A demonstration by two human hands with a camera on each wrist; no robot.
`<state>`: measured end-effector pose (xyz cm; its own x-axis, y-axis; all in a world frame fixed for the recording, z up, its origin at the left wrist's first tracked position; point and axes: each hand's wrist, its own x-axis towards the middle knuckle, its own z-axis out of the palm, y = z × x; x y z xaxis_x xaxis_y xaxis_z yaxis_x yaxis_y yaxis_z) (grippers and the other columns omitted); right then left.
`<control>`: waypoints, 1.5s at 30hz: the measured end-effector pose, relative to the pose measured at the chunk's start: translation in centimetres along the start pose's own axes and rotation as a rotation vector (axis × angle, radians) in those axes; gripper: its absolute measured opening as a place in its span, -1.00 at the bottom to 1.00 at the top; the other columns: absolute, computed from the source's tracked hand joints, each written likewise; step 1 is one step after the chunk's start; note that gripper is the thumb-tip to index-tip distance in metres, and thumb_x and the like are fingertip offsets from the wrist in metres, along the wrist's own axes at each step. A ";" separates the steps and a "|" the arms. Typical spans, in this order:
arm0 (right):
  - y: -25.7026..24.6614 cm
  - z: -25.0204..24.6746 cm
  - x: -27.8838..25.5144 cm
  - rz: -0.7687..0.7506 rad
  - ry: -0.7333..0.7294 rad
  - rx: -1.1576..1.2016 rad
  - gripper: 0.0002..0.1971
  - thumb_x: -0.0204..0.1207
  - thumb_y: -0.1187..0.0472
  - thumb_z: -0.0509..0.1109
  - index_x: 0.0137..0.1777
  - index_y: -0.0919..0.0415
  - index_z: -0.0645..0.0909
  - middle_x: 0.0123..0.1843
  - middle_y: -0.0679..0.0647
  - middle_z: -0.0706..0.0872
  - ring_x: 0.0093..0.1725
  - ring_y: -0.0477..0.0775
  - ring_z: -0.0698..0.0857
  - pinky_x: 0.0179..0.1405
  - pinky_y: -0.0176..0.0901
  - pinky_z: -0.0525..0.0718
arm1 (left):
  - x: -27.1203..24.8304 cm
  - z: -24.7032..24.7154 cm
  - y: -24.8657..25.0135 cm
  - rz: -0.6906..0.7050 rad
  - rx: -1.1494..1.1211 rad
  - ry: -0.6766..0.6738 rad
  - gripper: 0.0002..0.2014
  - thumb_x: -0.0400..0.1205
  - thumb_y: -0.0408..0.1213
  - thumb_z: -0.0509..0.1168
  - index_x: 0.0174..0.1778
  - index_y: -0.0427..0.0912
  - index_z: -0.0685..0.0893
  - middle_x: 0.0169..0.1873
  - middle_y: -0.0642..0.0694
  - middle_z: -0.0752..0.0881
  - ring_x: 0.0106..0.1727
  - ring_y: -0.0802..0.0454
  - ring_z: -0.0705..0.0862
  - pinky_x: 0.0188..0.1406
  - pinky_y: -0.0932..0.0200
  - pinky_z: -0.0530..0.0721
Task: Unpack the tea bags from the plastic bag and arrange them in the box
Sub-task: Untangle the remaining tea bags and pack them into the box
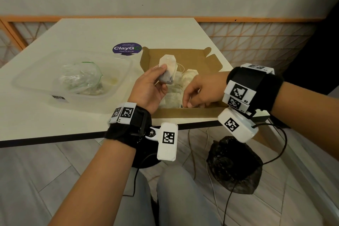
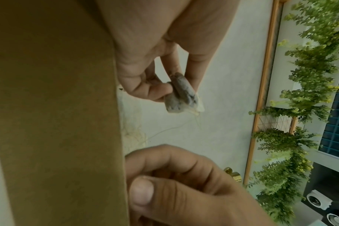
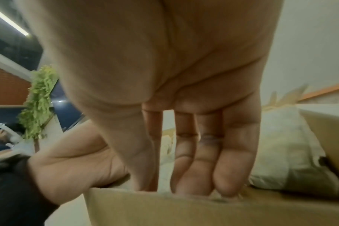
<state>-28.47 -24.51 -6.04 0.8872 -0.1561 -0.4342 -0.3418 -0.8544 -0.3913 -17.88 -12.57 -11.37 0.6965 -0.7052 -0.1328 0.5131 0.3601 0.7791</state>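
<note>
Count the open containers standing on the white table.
2: a clear rectangular plastic tub on the left, and a brown cardboard box beside it on the right. None seems hidden.
</note>
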 end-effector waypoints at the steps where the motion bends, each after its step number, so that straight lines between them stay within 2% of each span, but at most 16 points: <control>1: 0.2 0.1 0.0 0.001 0.012 0.008 -0.87 0.51 0.13 0.40 -0.01 0.04 0.75 -0.18 0.06 0.77 -0.27 -0.05 0.69 -0.20 -0.27 0.67 | 0.0 0.0 0.0 0.001 0.001 -0.001 -0.84 0.64 -0.33 0.30 -0.27 -0.11 0.62 -0.45 0.04 0.66 -0.51 0.23 0.62 -0.56 0.47 0.48; 4: 0.7 0.4 -0.3 0.014 0.049 0.012 -0.77 0.50 -0.04 0.36 0.02 0.00 0.77 -0.13 0.00 0.81 -0.17 -0.03 0.73 -0.12 -0.32 0.66 | -0.1 0.1 0.1 -0.002 0.008 0.008 -0.84 0.64 -0.32 0.31 -0.27 -0.11 0.62 -0.46 0.04 0.66 -0.52 0.23 0.63 -0.57 0.47 0.48; 7: 0.4 0.1 -0.4 0.000 0.134 0.115 -0.73 0.54 -0.03 0.33 0.07 0.10 0.73 -0.22 -0.05 0.76 -0.22 -0.10 0.72 -0.22 -0.40 0.64 | 0.0 0.1 0.0 0.000 0.026 0.014 -0.86 0.63 -0.31 0.32 -0.27 -0.10 0.63 -0.41 0.03 0.66 -0.48 0.23 0.62 -0.56 0.46 0.48; 10: -0.3 -0.8 0.2 0.008 0.383 0.530 -0.66 0.50 -0.05 0.38 0.08 0.23 0.65 -0.21 0.04 0.71 -0.28 -0.08 0.69 -0.26 -0.33 0.69 | 0.0 0.0 -0.1 0.006 0.048 0.001 -0.92 0.62 -0.29 0.33 -0.19 -0.10 0.65 -0.33 0.02 0.67 -0.39 0.20 0.60 -0.55 0.45 0.48; 12: -0.8 -0.9 0.8 0.001 0.464 0.719 -0.61 0.42 -0.06 0.46 0.06 0.25 0.65 -0.20 0.06 0.70 -0.27 -0.08 0.68 -0.31 -0.32 0.66 | -0.1 0.0 -0.2 0.015 0.072 -0.014 -0.96 0.62 -0.28 0.33 -0.12 -0.10 0.67 -0.32 0.04 0.69 -0.38 0.21 0.60 -0.53 0.44 0.48; 17: -0.6 -0.5 2.1 -0.011 0.578 0.831 -0.68 0.42 0.28 0.50 0.07 0.51 0.64 -0.35 0.14 0.65 -0.45 -0.10 0.61 -0.49 -0.44 0.59 | -0.4 0.1 0.0 -0.025 0.141 -0.050 -0.81 0.62 -0.13 0.32 0.09 -0.09 0.65 -0.22 0.01 0.67 -0.31 0.18 0.59 -0.43 0.38 0.50; 20: 0.3 -0.9 2.4 -0.007 0.604 0.954 -0.85 0.40 0.35 0.50 -0.07 0.41 0.68 -0.36 0.15 0.65 -0.42 -0.05 0.60 -0.36 -0.33 0.62 | -0.5 0.3 0.2 -0.073 0.172 -0.073 -0.88 0.65 -0.18 0.27 0.01 -0.11 0.64 -0.22 0.02 0.71 -0.26 0.15 0.66 -0.42 0.36 0.52; 23: 0.8 -1.3 2.2 -0.016 0.612 0.960 -0.97 0.42 0.40 0.47 -0.18 0.32 0.67 -0.38 0.14 0.64 -0.42 -0.06 0.61 -0.33 -0.31 0.62 | -0.6 0.5 0.1 -0.060 0.196 -0.087 -0.90 0.65 -0.33 0.26 -0.14 -0.12 0.67 -0.27 -0.01 0.75 -0.22 0.12 0.72 -0.42 0.36 0.55; 27: 0.9 -1.6 1.6 -0.009 0.667 0.895 -0.89 0.47 0.41 0.43 -0.23 0.21 0.67 -0.40 0.10 0.65 -0.48 -0.15 0.59 -0.42 -0.42 0.60 | -0.5 0.5 -0.2 -0.024 0.200 -0.063 -0.91 0.64 -0.37 0.30 -0.13 -0.13 0.69 -0.31 0.00 0.78 -0.28 0.16 0.76 -0.50 0.42 0.54; 31: 1.2 -2.1 0.5 -0.022 0.713 0.897 -0.94 0.46 0.32 0.46 -0.22 0.30 0.69 -0.39 0.10 0.63 -0.44 -0.12 0.59 -0.42 -0.39 0.58 | -0.2 0.3 -0.3 0.008 0.143 0.009 -0.95 0.63 -0.36 0.33 -0.13 -0.15 0.67 -0.27 -0.06 0.76 -0.25 0.12 0.75 -0.53 0.43 0.53; 34: 1.0 -2.4 -0.3 -0.126 0.639 0.993 -0.90 0.46 0.33 0.45 -0.27 0.32 0.65 -0.39 0.09 0.59 -0.45 -0.13 0.58 -0.40 -0.37 0.57 | -0.2 0.3 -0.4 0.023 0.113 0.022 -0.96 0.63 -0.36 0.34 -0.12 -0.17 0.67 -0.32 -0.04 0.78 -0.22 0.09 0.76 -0.51 0.41 0.56; 36: 0.6 -2.1 -0.3 -0.166 0.559 0.987 -0.87 0.46 0.35 0.44 -0.32 0.27 0.65 -0.41 0.09 0.59 -0.46 -0.13 0.57 -0.41 -0.39 0.58 | -0.1 0.4 -0.5 0.028 0.142 0.013 -0.95 0.64 -0.35 0.32 -0.06 -0.18 0.69 -0.27 -0.05 0.79 -0.22 0.10 0.76 -0.48 0.41 0.58; 40: 0.2 -0.8 1.2 -0.108 0.590 0.768 -0.93 0.45 0.34 0.46 -0.25 0.25 0.68 -0.42 0.10 0.65 -0.49 -0.16 0.60 -0.44 -0.42 0.60 | -0.3 0.5 -0.5 0.010 0.218 -0.019 -0.81 0.67 -0.24 0.29 0.13 -0.21 0.70 -0.15 -0.08 0.76 -0.24 0.11 0.71 -0.39 0.35 0.63; 42: 0.0 -0.4 1.8 -0.087 0.645 0.715 -0.94 0.47 0.34 0.44 -0.22 0.26 0.67 -0.43 0.10 0.64 -0.53 -0.21 0.59 -0.45 -0.44 0.60 | -0.5 0.4 -0.4 0.004 0.249 -0.049 -0.79 0.64 -0.12 0.32 0.06 -0.15 0.72 -0.12 -0.08 0.77 -0.20 0.10 0.74 -0.30 0.31 0.66; 43: -0.1 -0.3 2.1 -0.084 0.666 0.709 -0.97 0.48 0.34 0.43 -0.16 0.30 0.68 -0.42 0.10 0.63 -0.55 -0.22 0.59 -0.45 -0.44 0.59 | -0.5 0.4 -0.4 0.017 0.267 -0.055 -0.83 0.62 -0.12 0.34 -0.02 -0.13 0.73 -0.13 -0.08 0.77 -0.19 0.11 0.75 -0.27 0.31 0.66; 45: 0.0 -0.4 2.6 -0.066 0.730 0.703 -0.83 0.47 0.32 0.45 0.03 0.37 0.65 -0.35 0.09 0.64 -0.47 -0.20 0.62 -0.39 -0.39 0.60 | -0.6 0.4 -0.5 0.055 0.298 -0.050 -0.94 0.61 -0.27 0.37 -0.10 -0.16 0.73 -0.19 -0.09 0.78 -0.21 0.12 0.75 -0.25 0.31 0.64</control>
<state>-26.08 -25.13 -6.84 0.8028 -0.5850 0.1152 -0.1815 -0.4238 -0.8874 -18.76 -12.56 -11.46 0.6900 -0.7212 -0.0610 0.3007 0.2089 0.9305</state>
